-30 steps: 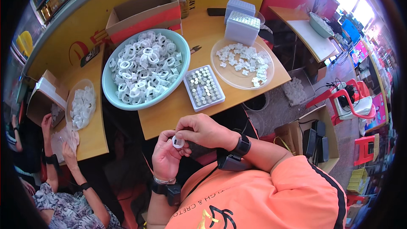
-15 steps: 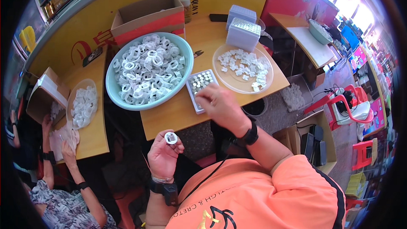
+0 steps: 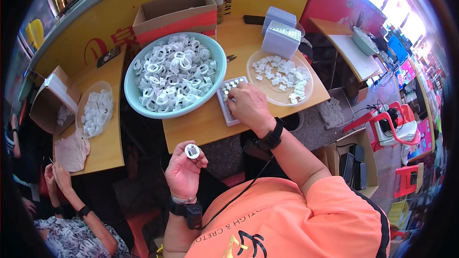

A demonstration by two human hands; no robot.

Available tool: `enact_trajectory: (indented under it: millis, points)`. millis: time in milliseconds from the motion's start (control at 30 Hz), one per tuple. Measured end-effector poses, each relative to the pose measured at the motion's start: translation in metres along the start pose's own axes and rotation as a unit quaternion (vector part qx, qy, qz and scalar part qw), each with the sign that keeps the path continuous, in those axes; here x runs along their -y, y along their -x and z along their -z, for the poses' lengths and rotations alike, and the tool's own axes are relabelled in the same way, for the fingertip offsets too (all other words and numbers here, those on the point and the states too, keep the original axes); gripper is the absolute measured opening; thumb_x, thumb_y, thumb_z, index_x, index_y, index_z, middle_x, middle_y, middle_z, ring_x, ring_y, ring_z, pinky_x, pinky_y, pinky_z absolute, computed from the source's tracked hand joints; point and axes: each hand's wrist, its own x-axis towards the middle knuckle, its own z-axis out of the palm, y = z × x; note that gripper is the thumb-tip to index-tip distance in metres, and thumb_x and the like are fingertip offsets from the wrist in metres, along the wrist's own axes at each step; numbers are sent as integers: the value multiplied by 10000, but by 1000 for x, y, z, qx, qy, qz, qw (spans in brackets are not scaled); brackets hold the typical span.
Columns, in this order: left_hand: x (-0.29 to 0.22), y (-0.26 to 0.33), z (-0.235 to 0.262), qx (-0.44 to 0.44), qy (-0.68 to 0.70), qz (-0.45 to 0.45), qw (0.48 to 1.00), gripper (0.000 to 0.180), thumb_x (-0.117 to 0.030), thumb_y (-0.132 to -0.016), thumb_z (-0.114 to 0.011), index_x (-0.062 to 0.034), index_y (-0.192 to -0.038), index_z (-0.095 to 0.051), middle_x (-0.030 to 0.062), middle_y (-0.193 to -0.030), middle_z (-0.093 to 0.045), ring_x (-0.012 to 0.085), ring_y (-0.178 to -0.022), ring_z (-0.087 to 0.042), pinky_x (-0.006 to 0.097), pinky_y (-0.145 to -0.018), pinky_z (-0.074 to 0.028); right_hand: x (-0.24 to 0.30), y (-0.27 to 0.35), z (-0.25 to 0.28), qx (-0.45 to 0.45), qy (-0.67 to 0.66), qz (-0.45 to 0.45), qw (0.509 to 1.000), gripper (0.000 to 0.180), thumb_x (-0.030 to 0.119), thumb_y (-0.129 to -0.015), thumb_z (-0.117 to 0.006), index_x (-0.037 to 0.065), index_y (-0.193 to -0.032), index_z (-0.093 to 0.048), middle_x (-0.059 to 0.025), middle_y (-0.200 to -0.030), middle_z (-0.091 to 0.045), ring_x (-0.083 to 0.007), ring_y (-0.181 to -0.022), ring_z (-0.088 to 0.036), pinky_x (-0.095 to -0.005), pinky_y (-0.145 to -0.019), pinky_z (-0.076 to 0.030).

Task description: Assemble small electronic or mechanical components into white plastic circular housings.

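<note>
My left hand (image 3: 183, 174) is raised in front of the table edge, its fingers closed round a white round plastic ring part (image 3: 192, 151) with a grey, squarish middle. Over at the small white tray (image 3: 231, 121), my right hand (image 3: 251, 106) reaches down with bent fingers among small round pale pieces (image 3: 234, 84). Its fingertips are pinched, and what they hold, if anything, is hidden. Left of the tray stands a light blue basin (image 3: 128, 91) heaped with white plastic ring parts (image 3: 177, 74). To the right, a clear round dish (image 3: 270, 95) carries many small white square pieces (image 3: 282, 72).
Two stacked-piece boxes (image 3: 279, 43) stand behind the dish. An open carton (image 3: 174, 21) sits behind the basin, with small pliers (image 3: 231, 58) at its right. A co-worker's hands (image 3: 58, 179) work at the left table, near a cloth (image 3: 71, 152) and another dish of parts (image 3: 97, 110).
My right hand has moved down into the white tray from above its near edge. My left hand keeps the ring part in place. The co-worker's hands have left the cloth and come nearer.
</note>
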Motion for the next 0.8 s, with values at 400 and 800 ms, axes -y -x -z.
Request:
enact_trajectory:
  millis: [400, 800]
  points:
    - [-2, 0, 0, 7, 9, -12, 1000, 339, -181, -901, -473, 22, -1167, -522, 159, -882, -615, 261, -759, -605, 341, -683, -499, -6, 2, -4, 6, 3, -11, 1000, 127, 173, -761, -680, 48, -782, -674, -125, -840, -619, -296, -855, -595, -402, -760, -479]
    - [-1, 1, -2, 20, -1, -41, 999, 327, -207, -930, -496, 11, -1173, -522, 145, -895, -628, 240, -774, -627, 329, -698, -511, 17, 20, 33, -25, -210, 7, 977, 82, 132, -773, -672, 51, -778, -662, -112, -834, -610, -300, -827, -587, -387, -745, -466]
